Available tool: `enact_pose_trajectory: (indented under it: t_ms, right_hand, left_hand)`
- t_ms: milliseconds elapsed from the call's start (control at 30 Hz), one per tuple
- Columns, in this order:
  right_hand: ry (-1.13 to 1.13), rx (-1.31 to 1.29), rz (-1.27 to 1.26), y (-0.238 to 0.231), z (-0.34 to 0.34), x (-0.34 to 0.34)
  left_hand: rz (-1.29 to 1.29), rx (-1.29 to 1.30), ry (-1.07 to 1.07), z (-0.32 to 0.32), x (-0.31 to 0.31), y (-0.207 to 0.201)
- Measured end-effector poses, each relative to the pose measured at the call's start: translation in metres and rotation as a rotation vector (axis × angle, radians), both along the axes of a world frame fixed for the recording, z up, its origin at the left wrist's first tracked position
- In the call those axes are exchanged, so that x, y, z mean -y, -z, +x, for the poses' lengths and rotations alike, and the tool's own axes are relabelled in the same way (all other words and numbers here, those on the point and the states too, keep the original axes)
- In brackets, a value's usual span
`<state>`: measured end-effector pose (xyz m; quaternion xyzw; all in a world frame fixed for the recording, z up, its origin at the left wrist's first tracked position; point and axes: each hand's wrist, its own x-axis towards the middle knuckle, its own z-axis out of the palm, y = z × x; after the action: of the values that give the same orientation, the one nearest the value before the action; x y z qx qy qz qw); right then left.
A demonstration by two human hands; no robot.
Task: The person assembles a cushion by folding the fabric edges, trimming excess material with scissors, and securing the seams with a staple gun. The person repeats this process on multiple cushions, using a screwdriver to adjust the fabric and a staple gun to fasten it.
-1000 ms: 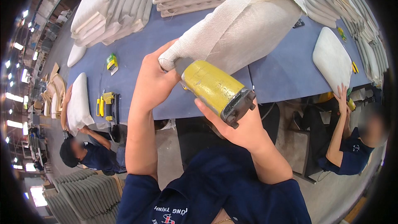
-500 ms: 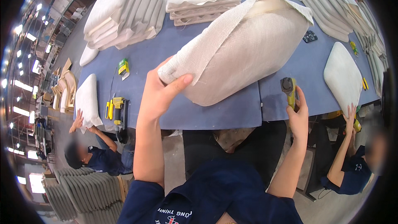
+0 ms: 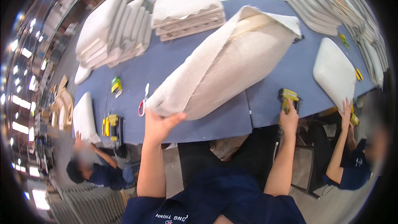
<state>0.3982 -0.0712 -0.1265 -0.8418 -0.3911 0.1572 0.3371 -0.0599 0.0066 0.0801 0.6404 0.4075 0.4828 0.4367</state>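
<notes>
A large seat pad in cream woven fabric is tilted above the blue-grey table. One fabric edge is folded over, and paler padding shows under it at the far end. My left hand grips the pad's near left corner, thumb on top and fingers hidden behind. To the right, my right hand is wrapped round the handle of a yellow and black staple gun, held apart from the pad. Beside the pad's left corner lie red-handled scissors, partly covered.
Stacked pads stand at the back left, back middle and back right. Another staple gun lies at the left edge. One co-worker handles a pad at left, another co-worker at right.
The pad has come down and nearer with my left hand, and the scissors now show beside it. My right hand has lowered a little and the staple gun has turned sideways, nose to the right.
</notes>
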Motion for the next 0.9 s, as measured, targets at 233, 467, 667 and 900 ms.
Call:
enact_pose_trajectory:
  t_ms: [233,467,667,900]
  right_hand:
    - [-0.06,-0.059,0.103,0.002,-0.011,0.003]
    - [-0.15,-1.512,0.904,-0.025,0.002,0.014]
    - [-0.104,-1.56,0.62,-0.048,-0.029,0.051]
    - [-0.126,-1.505,0.502,-0.008,-0.038,0.06]
  left_hand:
    - [0.122,-0.315,0.085,0.008,0.032,0.02]
    - [0.332,-0.582,0.302,0.001,0.005,-0.001]
    - [0.241,-0.897,0.122,-0.036,0.021,0.052]
    - [-0.161,-0.683,-0.121,-0.07,0.056,0.147]
